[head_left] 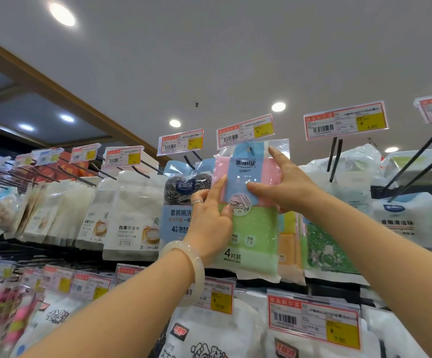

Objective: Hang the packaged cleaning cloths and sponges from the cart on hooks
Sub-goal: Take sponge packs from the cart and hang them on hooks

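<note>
Hands raised to the top shelf row: our left hand (211, 215) pinches the left edge of the sponge pack (251, 215), thumb in front; our right hand (284, 187) grips its right side, index finger extended toward the hang hole. The pack sits just below a price tag (245, 130), beside the steel-wool pack (184, 187).

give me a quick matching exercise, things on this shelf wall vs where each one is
Things:
1. pink and green sponge pack
2. steel wool pack
3. bracelet
4. ring

Places:
A. on the left wrist
B. held up in both hands
C. on a finger of the left hand
D. hanging just left of the held pack

Pairs: 1-B, 2-D, 3-A, 4-C
</note>
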Motion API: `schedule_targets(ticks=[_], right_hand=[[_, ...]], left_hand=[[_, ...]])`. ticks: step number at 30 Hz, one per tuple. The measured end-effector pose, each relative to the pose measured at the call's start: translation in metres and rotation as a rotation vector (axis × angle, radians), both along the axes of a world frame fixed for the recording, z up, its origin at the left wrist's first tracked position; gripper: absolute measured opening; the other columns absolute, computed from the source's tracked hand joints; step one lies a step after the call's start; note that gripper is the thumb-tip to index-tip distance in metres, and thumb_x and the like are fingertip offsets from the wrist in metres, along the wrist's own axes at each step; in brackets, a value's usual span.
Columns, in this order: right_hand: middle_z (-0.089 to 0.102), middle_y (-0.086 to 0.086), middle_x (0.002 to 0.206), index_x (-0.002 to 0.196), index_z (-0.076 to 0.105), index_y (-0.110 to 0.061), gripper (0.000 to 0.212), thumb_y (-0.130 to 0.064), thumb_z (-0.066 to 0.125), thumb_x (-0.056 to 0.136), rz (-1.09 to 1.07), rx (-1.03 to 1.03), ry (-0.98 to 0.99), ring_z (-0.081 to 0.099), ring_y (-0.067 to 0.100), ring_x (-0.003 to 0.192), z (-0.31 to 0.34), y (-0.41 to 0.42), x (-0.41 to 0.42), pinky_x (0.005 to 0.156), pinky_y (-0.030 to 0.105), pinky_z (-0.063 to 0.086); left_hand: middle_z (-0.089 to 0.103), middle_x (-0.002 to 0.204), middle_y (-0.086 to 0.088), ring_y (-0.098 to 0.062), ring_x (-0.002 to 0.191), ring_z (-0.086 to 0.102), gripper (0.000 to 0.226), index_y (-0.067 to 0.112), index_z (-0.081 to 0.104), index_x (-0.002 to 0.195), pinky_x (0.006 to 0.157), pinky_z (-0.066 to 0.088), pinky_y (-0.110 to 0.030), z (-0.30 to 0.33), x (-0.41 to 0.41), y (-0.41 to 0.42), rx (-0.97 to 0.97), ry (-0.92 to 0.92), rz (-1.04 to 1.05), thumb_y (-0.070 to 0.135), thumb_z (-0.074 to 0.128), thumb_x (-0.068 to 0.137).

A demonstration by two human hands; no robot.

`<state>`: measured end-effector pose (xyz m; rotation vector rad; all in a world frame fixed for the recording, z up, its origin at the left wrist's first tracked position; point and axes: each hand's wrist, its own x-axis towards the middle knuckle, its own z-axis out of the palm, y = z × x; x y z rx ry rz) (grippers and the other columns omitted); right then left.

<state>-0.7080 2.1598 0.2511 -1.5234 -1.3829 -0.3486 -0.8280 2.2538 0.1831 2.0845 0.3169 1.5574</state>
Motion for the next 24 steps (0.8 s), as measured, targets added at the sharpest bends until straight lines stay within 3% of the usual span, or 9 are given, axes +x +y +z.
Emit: schedule_targets(ticks=[5,8,10,15,20,24], right_hand=[[0.051,0.003,0.134,0.146,0.01,-0.041,0.096,-0.034,0.074,0.074,0.031,0.014,0.001,0.062,0.028,0.104,-0.0017,-0.0027,0.0046,0.06,0.036,0.057],[0.052,0.004,0.131,0.145,0.011,-0.042,0.097,-0.035,0.075,0.073,0.038,0.023,0.002,0.062,0.028,0.103,0.0002,-0.0053,0.0067,0.054,0.032,0.053],[0.053,0.004,0.129,0.145,0.011,-0.041,0.097,-0.035,0.076,0.073,0.037,0.028,-0.002,0.062,0.028,0.102,0.0021,-0.0056,0.0073,0.048,0.026,0.047],[0.051,0.004,0.128,0.146,0.012,-0.04,0.096,-0.035,0.075,0.074,0.047,0.021,0.011,0.063,0.028,0.096,0.0042,-0.0038,0.0064,0.046,0.026,0.046],[0.048,0.001,0.123,0.146,0.013,-0.039,0.096,-0.035,0.075,0.073,0.037,0.028,-0.002,0.063,0.028,0.096,0.0044,-0.0031,0.0055,0.05,0.031,0.053],[0.044,-0.004,0.113,0.145,0.015,-0.039,0.095,-0.035,0.076,0.072,0.021,0.038,-0.006,0.063,0.026,0.093,0.0077,-0.0042,0.0051,0.053,0.034,0.056]], left_hand=[[0.023,0.121,0.006,0.007,0.088,0.036,0.053,0.042,0.025,0.143,0.061,0.036,-0.003,-0.0042,0.0003,-0.0012,0.021,-0.004,-0.015,0.018,0.04,0.098],[0.022,0.12,0.006,0.003,0.09,0.037,0.053,0.042,0.024,0.143,0.078,0.035,-0.007,-0.0048,0.0009,-0.0038,0.035,-0.002,-0.032,0.018,0.04,0.098],[0.022,0.12,0.006,0.003,0.09,0.037,0.053,0.041,0.025,0.143,0.088,0.035,-0.017,-0.0049,0.0008,-0.0044,0.04,-0.005,-0.033,0.019,0.04,0.098],[0.025,0.12,0.003,0.004,0.089,0.039,0.05,0.04,0.028,0.142,0.069,0.035,-0.007,-0.0061,-0.0003,-0.0011,0.055,-0.031,-0.034,0.02,0.04,0.098],[0.025,0.121,0.003,0.003,0.088,0.039,0.048,0.04,0.027,0.143,0.067,0.037,-0.005,-0.0049,0.0007,0.0018,0.047,-0.022,-0.04,0.022,0.038,0.099],[0.023,0.119,0.003,0.003,0.084,0.038,0.048,0.037,0.026,0.144,0.059,0.037,0.006,-0.001,0.0039,0.0019,0.024,-0.014,-0.054,0.021,0.037,0.1]])
